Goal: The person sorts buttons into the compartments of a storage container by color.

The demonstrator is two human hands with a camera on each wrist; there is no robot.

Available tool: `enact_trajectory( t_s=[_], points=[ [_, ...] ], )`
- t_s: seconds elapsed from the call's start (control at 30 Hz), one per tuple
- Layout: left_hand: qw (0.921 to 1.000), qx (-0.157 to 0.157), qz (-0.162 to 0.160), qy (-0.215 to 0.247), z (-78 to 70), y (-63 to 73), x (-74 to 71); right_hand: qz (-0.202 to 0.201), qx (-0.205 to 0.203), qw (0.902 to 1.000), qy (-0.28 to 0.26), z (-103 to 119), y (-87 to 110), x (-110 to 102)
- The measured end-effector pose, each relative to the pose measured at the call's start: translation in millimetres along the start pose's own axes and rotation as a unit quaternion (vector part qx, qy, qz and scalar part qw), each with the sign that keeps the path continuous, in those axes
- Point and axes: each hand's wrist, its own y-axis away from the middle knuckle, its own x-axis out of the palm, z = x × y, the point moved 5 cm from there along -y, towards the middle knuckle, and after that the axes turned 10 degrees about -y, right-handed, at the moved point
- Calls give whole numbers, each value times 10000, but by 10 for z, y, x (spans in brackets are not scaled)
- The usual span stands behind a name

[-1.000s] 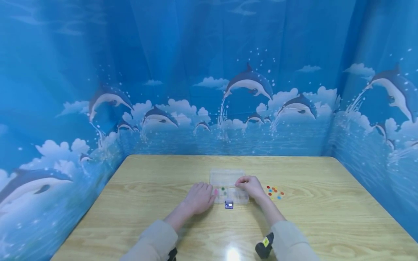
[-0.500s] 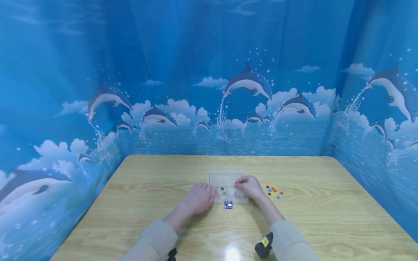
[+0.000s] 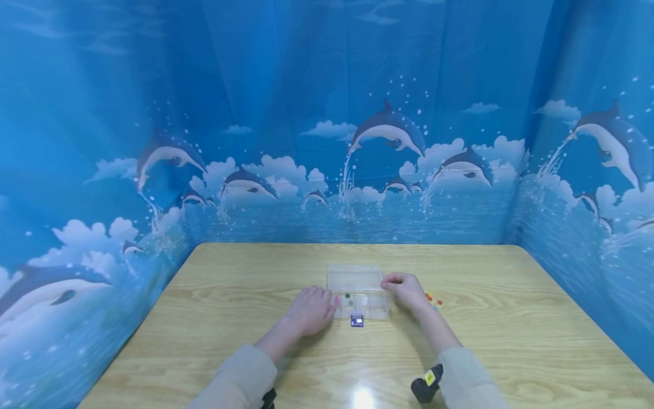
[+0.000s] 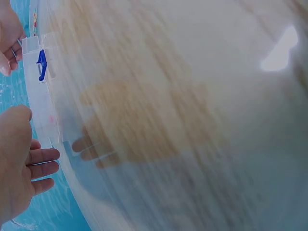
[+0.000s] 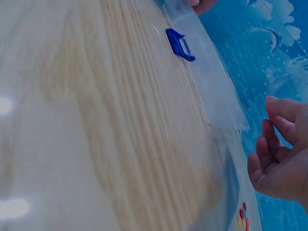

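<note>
A clear plastic box [image 3: 378,311] with its lid folded back lies mid-table, a blue latch [image 3: 357,321] at its near edge. Inside are a pink disc [image 3: 337,300] and a green disc [image 3: 348,296]. My left hand [image 3: 310,311] rests against the box's left end; its straight fingers [image 4: 43,169] touch the end in the left wrist view. Just off the box's right side hovers my right hand [image 3: 405,288], fingers loosely bent, with nothing visible between thumb and fingertips [image 5: 270,100]. My right hand and wrist cover part of the loose discs [image 3: 440,303].
The wooden table [image 3: 230,284] extends around the box on every side. A blue curtain [image 3: 286,85] printed with dolphins stands behind and at both sides. Wrist cameras [image 3: 426,385] are strapped near both sleeves.
My right hand has moved right, from over the box toward the loose discs, and now hides some of them. My left hand and the box have stayed in place.
</note>
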Motion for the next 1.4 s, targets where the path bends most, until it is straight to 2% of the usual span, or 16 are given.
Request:
enact_trajectory(
  t_s=[0.2,0.4,0.53,0.63,0.77,1.0,1.27,1.4],
  points=[
    [9999,23,30,-111,-4,-16,15,-74,262,9995,-143,-87,29,-245],
    [9999,-6,107,-112,-5,-19,3,-152,220,9996,-9,-161,58,-494],
    [9999,-11,110,-62,-13,-9,-19,-160,285,9993,-194,-186,86,-621],
    [10000,-3,82,-44,-18,-6,-31,-220,409,9982,-375,-190,110,-694],
    [10000,17,49,-73,-22,-10,-33,-262,497,9978,-347,-196,136,-779],
    [10000,52,-33,-69,-25,-14,-21,-316,454,9984,-100,-258,163,-927],
    [9997,83,-203,-127,-19,-15,-20,-383,652,9971,-26,-309,197,-1058],
    [9997,94,-192,-121,-20,-15,-14,-389,547,9977,134,-313,215,-1108]
  ],
)
